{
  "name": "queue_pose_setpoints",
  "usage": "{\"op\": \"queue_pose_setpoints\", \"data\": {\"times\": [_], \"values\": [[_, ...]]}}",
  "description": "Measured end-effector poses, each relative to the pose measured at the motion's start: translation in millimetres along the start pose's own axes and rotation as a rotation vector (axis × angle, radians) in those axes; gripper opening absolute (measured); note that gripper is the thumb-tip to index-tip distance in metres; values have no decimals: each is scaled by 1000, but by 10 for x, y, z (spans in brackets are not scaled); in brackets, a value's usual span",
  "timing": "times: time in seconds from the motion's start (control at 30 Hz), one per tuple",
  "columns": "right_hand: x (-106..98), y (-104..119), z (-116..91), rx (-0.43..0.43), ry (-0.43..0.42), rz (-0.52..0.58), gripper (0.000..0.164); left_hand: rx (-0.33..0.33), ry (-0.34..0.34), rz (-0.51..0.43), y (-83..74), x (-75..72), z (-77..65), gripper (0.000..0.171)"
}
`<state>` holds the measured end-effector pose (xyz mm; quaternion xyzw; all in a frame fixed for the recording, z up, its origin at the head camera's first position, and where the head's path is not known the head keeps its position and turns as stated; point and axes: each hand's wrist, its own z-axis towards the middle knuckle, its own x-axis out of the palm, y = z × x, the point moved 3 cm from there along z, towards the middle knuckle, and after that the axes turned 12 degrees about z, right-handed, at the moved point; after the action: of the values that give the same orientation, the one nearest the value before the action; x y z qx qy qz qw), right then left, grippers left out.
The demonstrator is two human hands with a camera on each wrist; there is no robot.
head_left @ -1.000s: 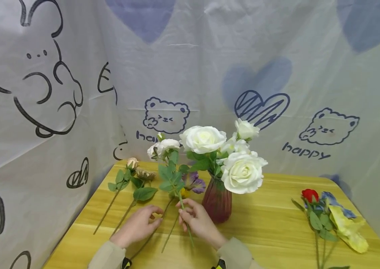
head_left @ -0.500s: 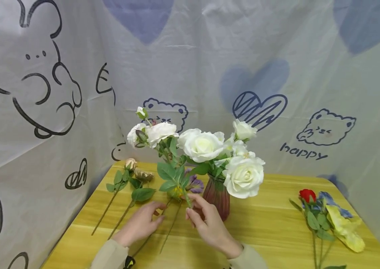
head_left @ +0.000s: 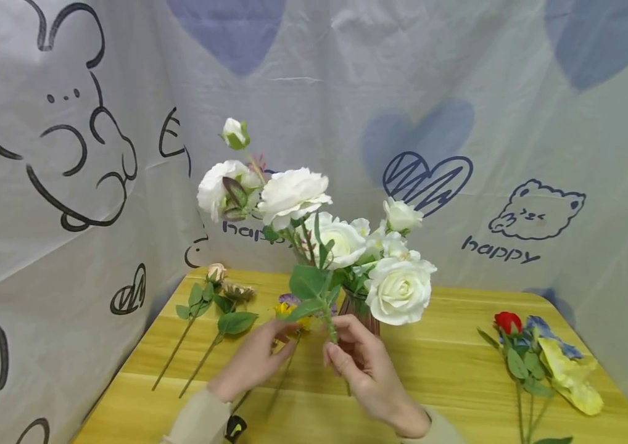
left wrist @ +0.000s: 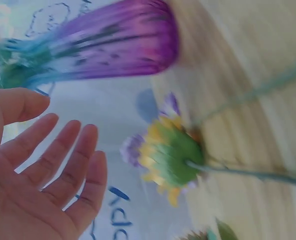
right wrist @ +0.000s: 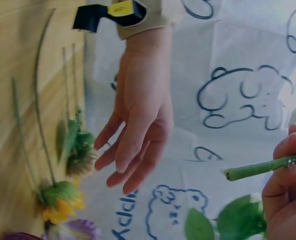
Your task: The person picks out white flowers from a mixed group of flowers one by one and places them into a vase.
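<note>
My right hand pinches the green stem of a white flower spray between thumb and fingers. The spray leans left, its blooms and bud above the table. My left hand hovers left of that stem, fingers spread and slightly bent, holding nothing in the left wrist view. Behind the right hand stands a ribbed purple-pink vase with several white roses; the spray and hand partly cover it in the head view. A yellow flower and a purple flower lie beneath the hands.
On the left of the wooden table lie a pale pink rose and a brownish flower. At right are a red rose, a blue flower and a yellow flower. Printed cloth surrounds the table.
The right hand has raised the white spray from low over the table, moving it slightly right. My left hand has followed to the right and a little up, still holding nothing.
</note>
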<state>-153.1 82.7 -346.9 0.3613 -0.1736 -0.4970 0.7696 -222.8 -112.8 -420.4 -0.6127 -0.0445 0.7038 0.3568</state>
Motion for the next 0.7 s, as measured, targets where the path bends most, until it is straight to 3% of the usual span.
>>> {"op": "queue_pose_setpoints", "data": {"times": [0.27,0.5,0.6,0.7], "values": [[-203,304,27,-207,-76,107,21,210,-108,-53,-534,-76,191,34],[-513,523,-29,-234,-192,82,27,433,-208,10,-1013,-101,344,33],[-648,569,-44,-270,-201,97,31,499,-217,58,-1178,-94,394,27],[-769,605,-64,-300,-202,114,39,523,-185,77,-1297,-80,428,29]]}}
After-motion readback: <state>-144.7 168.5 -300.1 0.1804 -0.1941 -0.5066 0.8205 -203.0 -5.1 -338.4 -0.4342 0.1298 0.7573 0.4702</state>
